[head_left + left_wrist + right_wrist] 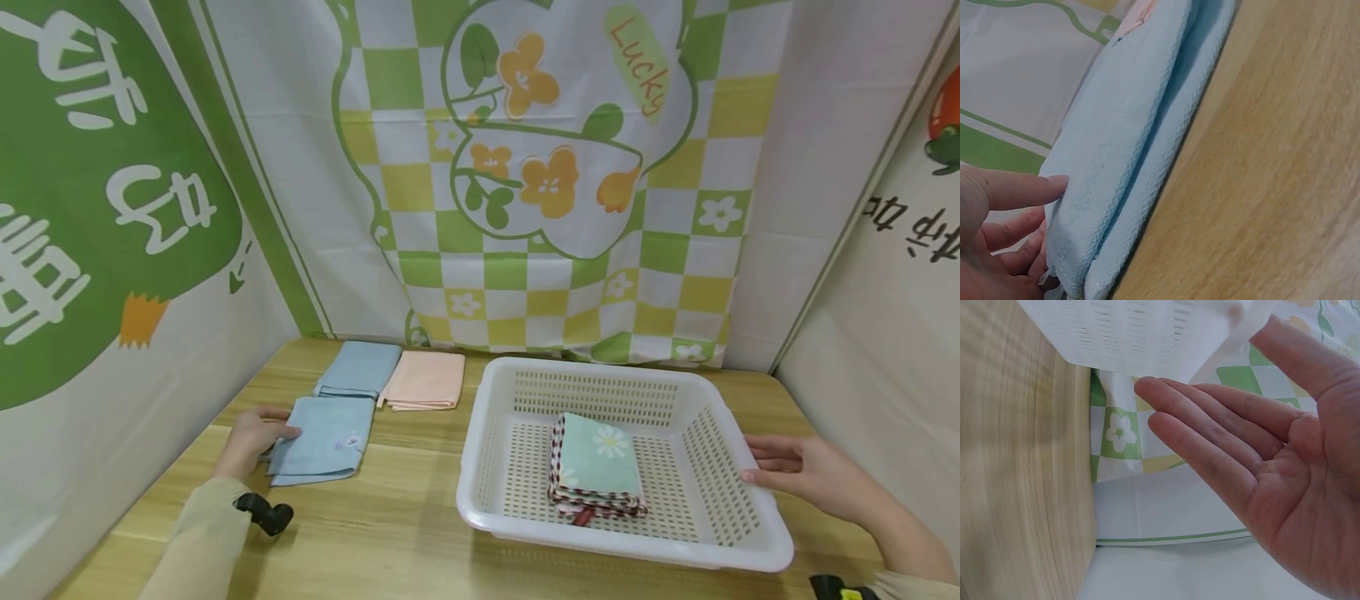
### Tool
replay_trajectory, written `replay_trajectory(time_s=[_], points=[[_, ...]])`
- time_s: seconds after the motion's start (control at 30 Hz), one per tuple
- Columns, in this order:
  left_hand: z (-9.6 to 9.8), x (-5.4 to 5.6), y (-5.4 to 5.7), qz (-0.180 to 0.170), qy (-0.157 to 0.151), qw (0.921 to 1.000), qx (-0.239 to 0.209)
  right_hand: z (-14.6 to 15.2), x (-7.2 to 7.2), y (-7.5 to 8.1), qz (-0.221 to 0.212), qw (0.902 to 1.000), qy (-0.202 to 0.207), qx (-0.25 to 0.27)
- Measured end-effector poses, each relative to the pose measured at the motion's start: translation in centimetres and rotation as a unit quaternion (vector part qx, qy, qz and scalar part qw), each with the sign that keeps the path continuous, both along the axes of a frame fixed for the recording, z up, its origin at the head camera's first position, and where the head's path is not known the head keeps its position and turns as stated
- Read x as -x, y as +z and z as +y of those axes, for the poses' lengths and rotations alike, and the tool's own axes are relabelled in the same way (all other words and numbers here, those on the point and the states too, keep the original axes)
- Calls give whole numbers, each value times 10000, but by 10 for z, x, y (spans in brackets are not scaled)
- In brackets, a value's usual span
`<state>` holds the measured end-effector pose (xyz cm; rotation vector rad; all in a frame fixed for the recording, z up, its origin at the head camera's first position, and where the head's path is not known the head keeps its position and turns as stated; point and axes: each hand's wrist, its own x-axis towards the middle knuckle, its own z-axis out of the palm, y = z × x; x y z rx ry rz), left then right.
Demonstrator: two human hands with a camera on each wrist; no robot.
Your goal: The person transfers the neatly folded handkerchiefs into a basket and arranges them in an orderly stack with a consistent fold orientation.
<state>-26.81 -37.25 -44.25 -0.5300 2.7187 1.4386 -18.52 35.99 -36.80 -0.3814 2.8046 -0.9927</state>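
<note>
My left hand [255,433] is at the left edge of a folded light blue towel [326,437] with a small embroidered patch. In the left wrist view its thumb [1057,184] lies on top of the towel, and the other fingers tuck in at the edge, pinching it. On the right, my right hand [813,471] touches the side of a white plastic basket [622,542]. The right wrist view shows its fingers [1204,431] straight along the outer wall, with the thumb at the rim. Inside the basket lies a folded mint towel [596,458] with daisies and a dark red checked edge.
Behind the held towel lie another folded blue towel [360,368] and a folded peach towel [427,379], side by side. All stand on a wooden table [397,533]. Printed cloth hangings [525,292] close in the table at the back and both sides.
</note>
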Motion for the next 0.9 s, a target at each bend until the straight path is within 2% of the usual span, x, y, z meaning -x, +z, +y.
replay_trajectory(time_s=[0.43,0.9], points=[[0,0,0,-177,-102,9998,66,1,1,-1,-11,10000,-17,-59],[0,3,0,-371,-129,9986,344,1,0,-1,-22,10000,-36,-38]])
